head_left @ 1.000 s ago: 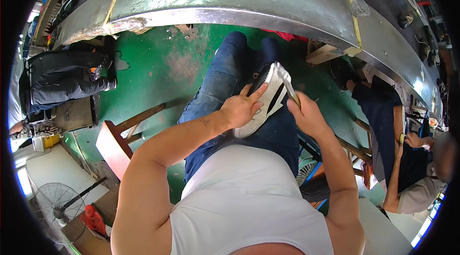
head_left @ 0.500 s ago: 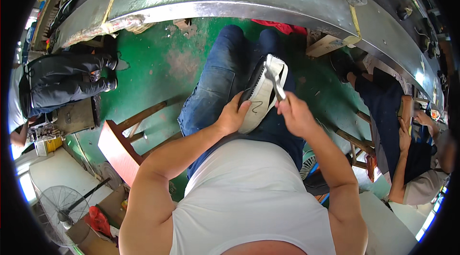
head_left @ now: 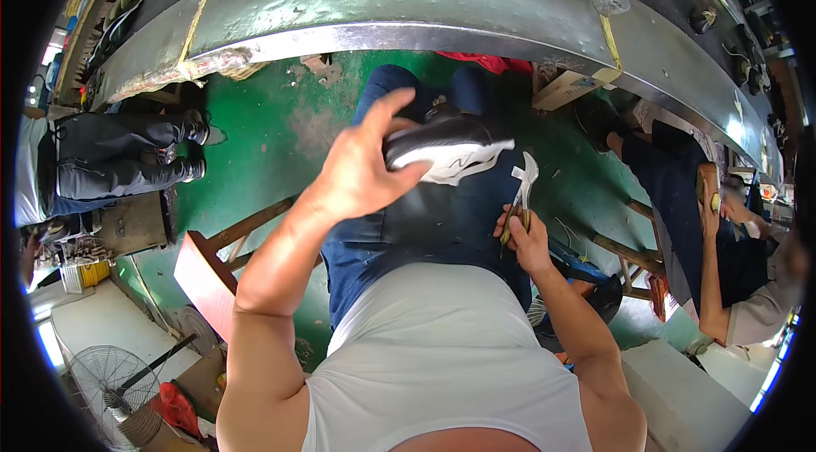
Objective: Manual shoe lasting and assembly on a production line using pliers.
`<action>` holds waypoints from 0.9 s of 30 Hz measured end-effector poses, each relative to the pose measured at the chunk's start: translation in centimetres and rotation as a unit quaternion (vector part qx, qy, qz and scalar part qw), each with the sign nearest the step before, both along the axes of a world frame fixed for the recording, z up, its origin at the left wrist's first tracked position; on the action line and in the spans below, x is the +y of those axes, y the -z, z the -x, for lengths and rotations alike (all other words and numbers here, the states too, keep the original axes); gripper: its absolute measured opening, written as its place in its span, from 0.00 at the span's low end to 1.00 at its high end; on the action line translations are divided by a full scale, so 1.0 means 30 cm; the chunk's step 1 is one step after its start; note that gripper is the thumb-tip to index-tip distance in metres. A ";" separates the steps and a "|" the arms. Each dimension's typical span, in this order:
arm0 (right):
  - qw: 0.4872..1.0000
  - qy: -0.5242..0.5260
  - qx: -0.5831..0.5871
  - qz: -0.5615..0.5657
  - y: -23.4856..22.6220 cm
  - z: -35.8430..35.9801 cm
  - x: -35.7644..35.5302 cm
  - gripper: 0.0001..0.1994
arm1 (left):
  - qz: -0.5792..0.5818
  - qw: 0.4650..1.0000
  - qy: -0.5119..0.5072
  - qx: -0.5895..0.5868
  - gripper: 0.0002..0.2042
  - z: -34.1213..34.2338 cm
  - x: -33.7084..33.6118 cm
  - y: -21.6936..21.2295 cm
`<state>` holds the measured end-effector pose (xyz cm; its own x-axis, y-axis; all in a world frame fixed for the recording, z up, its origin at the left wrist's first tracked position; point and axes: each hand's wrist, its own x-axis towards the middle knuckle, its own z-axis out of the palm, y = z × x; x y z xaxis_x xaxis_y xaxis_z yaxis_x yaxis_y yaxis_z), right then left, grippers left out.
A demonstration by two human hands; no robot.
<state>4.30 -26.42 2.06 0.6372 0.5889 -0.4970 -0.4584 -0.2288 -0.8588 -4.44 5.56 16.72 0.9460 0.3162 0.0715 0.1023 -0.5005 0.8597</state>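
Above my lap, my left hand [head_left: 361, 159] grips a shoe [head_left: 446, 150] by one end, thumb below it and fingers over the top. Its dark upper faces up, with a pale underside showing beneath; motion blurs part of it. Lower and to the right, my right hand [head_left: 529, 235] is closed round metal pincers [head_left: 525, 189], whose silver curved head points away from me. A gap separates the pincers from the shoe.
A long metal-topped bench [head_left: 408, 6] runs across ahead of my knees. A wooden stool [head_left: 208, 282] stands at left, near a fan [head_left: 110, 380]. One person in dark trousers [head_left: 127, 155] is at far left; another person [head_left: 714, 257] sits at right.
The shoe has turned from lengthwise, pale bottom up, to crosswise with its dark upper showing. My left hand rose with it. My right hand drew the pincers off the shoe, toward me.
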 end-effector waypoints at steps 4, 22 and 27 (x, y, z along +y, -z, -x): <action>0.998 0.014 0.005 -0.062 -0.005 -0.012 0.007 0.17 | 0.243 0.955 0.011 -0.168 0.36 -0.160 -0.050 -0.006; 0.928 -0.327 -0.112 0.141 -0.230 -0.208 0.158 0.10 | -0.193 0.972 -0.019 0.130 0.09 -0.133 -0.168 0.440; 0.868 -0.437 -0.032 0.234 -0.355 -0.345 0.270 0.10 | -0.224 0.968 -0.008 0.109 0.10 -0.121 -0.210 0.396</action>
